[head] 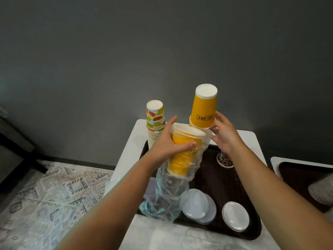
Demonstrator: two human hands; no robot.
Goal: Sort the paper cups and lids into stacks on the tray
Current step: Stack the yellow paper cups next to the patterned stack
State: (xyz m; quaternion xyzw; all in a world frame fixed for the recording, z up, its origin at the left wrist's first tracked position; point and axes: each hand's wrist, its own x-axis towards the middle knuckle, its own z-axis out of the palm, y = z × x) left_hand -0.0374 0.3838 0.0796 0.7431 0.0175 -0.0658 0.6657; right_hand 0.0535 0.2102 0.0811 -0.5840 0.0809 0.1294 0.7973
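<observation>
Two hands work above the brown tray (232, 179), which sits on the white bench (129, 152). The left hand (167, 143) has its grip clenched round a nested sleeve of yellow cups (182, 154) wrapped in a clear plastic bag (165, 195); the bag hangs slack below the grip down to tray level. Just beside and above that grip, the right hand (223, 134) pinches the rim end of an inverted yellow cup stack (204, 107); how many cups it contains cannot be judged.

Hazards from this state:

1. The pinched stack extends well above its grip. A fingertip hold low on the stack could let it tip or let the upper cups slide off.
2. The left grip bears on film, not on paper. The sleeve could slip down inside the bag.
3. The hanging bag lies near the white lids (196, 204) below the left grip and could drag them off the tray edge.
4. The tall patterned cup stack (155, 120), just beyond the left grip, could be knocked over by a sideways move.
5. The leopard-print cup (225, 160), under the right wrist, could be struck on lowering.
</observation>
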